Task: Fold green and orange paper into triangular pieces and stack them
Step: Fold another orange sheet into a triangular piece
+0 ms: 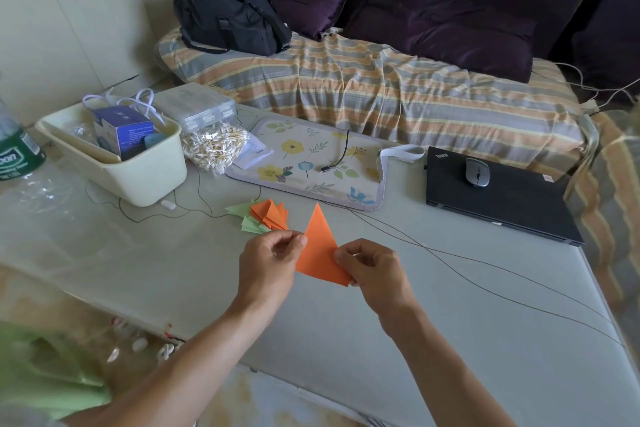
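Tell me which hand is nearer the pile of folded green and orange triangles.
Left. The left hand sits just below the pile, pinching the orange triangle; the right hand holds the triangle's other side, farther from the pile.

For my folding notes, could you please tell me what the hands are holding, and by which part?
Both hands hold one orange paper triangle above the table: the left hand pinches its left edge, the right hand pinches its lower right corner.
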Action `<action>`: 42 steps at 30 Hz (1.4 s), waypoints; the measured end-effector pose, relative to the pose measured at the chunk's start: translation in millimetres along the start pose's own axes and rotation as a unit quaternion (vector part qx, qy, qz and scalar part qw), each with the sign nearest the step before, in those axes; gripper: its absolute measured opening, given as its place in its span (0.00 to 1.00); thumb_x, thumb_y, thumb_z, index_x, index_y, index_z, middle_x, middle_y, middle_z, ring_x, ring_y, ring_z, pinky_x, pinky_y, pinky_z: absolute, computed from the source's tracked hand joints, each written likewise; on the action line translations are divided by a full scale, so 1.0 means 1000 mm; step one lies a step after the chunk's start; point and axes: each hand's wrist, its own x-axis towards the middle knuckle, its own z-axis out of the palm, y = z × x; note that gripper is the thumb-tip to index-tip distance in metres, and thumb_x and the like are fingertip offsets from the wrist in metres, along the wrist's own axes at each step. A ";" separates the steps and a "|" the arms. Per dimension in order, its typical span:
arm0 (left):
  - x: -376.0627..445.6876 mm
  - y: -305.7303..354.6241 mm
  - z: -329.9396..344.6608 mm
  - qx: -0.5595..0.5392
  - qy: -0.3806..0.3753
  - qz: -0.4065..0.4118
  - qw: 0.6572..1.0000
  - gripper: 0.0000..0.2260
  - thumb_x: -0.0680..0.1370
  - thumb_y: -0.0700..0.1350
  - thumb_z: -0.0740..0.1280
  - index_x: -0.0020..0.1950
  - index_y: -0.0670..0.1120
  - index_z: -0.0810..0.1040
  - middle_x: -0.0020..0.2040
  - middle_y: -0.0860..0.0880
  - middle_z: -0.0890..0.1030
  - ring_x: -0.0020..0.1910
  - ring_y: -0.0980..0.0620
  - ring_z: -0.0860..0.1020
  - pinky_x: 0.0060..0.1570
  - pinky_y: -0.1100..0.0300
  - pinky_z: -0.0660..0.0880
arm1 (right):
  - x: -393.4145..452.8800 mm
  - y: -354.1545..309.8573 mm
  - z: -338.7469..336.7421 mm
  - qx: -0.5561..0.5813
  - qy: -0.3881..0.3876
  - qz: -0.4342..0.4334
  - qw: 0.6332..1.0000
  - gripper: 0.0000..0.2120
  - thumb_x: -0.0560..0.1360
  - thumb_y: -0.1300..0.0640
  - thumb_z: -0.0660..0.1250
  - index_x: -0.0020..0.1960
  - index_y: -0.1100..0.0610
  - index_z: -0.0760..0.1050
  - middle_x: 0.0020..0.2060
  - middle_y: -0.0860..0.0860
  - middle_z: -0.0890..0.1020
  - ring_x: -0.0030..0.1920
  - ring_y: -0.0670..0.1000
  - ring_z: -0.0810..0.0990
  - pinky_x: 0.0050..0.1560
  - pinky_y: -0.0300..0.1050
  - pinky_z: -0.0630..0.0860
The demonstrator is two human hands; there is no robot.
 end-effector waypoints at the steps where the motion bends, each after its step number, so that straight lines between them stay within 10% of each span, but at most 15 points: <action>1: 0.000 0.000 0.000 -0.002 0.001 -0.002 1.000 0.05 0.77 0.44 0.73 0.43 0.52 0.85 0.39 0.53 0.86 0.38 0.57 0.82 0.44 0.63 0.75 | 0.000 0.000 0.000 0.006 -0.002 0.001 1.000 0.06 0.76 0.56 0.74 0.41 0.55 0.83 0.28 0.50 0.80 0.31 0.49 0.74 0.39 0.44 0.73; 12: -0.001 0.004 -0.001 0.002 0.006 -0.037 0.999 0.05 0.79 0.43 0.70 0.44 0.45 0.84 0.25 0.61 0.76 0.26 0.65 0.73 0.33 0.70 0.68 | -0.001 0.002 0.000 -0.017 -0.008 0.020 1.000 0.07 0.76 0.61 0.71 0.40 0.54 0.82 0.27 0.51 0.78 0.30 0.49 0.74 0.39 0.44 0.73; 18: -0.004 0.006 -0.002 0.023 -0.042 -0.055 0.997 0.04 0.77 0.44 0.74 0.42 0.48 0.85 0.38 0.54 0.84 0.37 0.60 0.79 0.43 0.65 0.73 | -0.003 0.002 -0.001 -0.001 -0.034 0.059 0.998 0.05 0.77 0.62 0.68 0.43 0.59 0.82 0.31 0.52 0.81 0.32 0.48 0.76 0.38 0.40 0.75; 26: -0.016 0.014 -0.002 0.069 -0.221 -0.132 0.964 0.05 0.76 0.39 0.70 0.47 0.46 0.84 0.37 0.49 0.83 0.36 0.53 0.81 0.40 0.58 0.77 | -0.003 -0.003 -0.002 0.018 -0.002 0.044 0.999 0.04 0.75 0.60 0.72 0.42 0.54 0.83 0.36 0.50 0.83 0.37 0.48 0.78 0.42 0.43 0.74; 33: -0.012 0.014 -0.004 0.016 -0.120 -0.127 0.984 0.03 0.74 0.38 0.74 0.45 0.44 0.84 0.35 0.49 0.83 0.34 0.52 0.80 0.41 0.57 0.81 | -0.004 -0.001 0.000 -0.041 -0.009 0.050 0.998 0.03 0.73 0.59 0.74 0.41 0.53 0.84 0.37 0.49 0.84 0.36 0.46 0.79 0.38 0.37 0.74; 42: -0.017 0.004 -0.004 0.108 -0.195 -0.148 0.963 0.03 0.74 0.39 0.74 0.42 0.44 0.82 0.36 0.43 0.86 0.34 0.52 0.82 0.42 0.58 0.76 | -0.002 -0.001 -0.004 0.056 0.071 0.090 0.992 0.15 0.72 0.55 0.78 0.54 0.51 0.77 0.42 0.51 0.87 0.42 0.53 0.87 0.45 0.48 0.82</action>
